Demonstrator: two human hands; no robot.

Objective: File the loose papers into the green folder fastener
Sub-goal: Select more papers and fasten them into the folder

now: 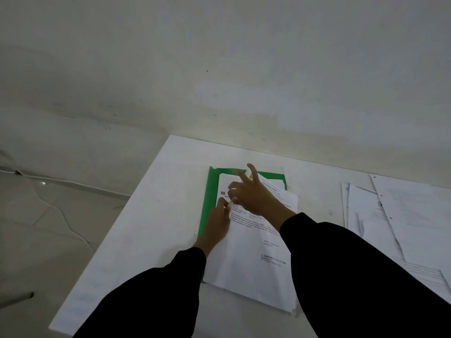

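1. Tabletop (151, 215), white, has its far edge against a pale wall (219, 69). Its left edge drops to a tiled floor (36, 240). Bare surface lies left of the green folder (207, 206).
2. The green folder lies flat mid-table. A stack of printed papers (253, 252) covers all but its left strip and top band.
3. The left hand (217, 223) pinches a small pale strip (230, 203) at the top sheet's left margin, fingertips close together. The right hand (253, 196) rests just beside it on the sheet, fingers spread, holding nothing.
4. More loose sheets (390, 215) fan out at the right, well apart from the folder and cut off by the picture's border. A thin cable (61, 211) crosses the floor.
5. Black sleeves (341, 264) hide the stack's near corners. The pale strip is blurred, possibly the fastener.
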